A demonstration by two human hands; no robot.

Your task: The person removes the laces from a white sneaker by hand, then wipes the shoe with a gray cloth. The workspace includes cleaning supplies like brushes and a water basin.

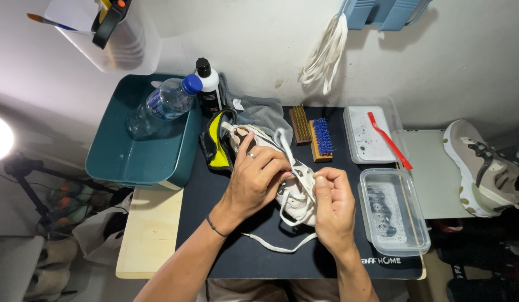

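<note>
Beside the brushes [311, 134], on the dark surface [226, 251], a white shoe [296, 196] is lying, looking light and soft-sided, best gripped by its body, while the left hand [255, 182] is clamping it with curled fingers [273, 165] and the right hand [333, 208] is pinching its limp lace [282, 246].
</note>
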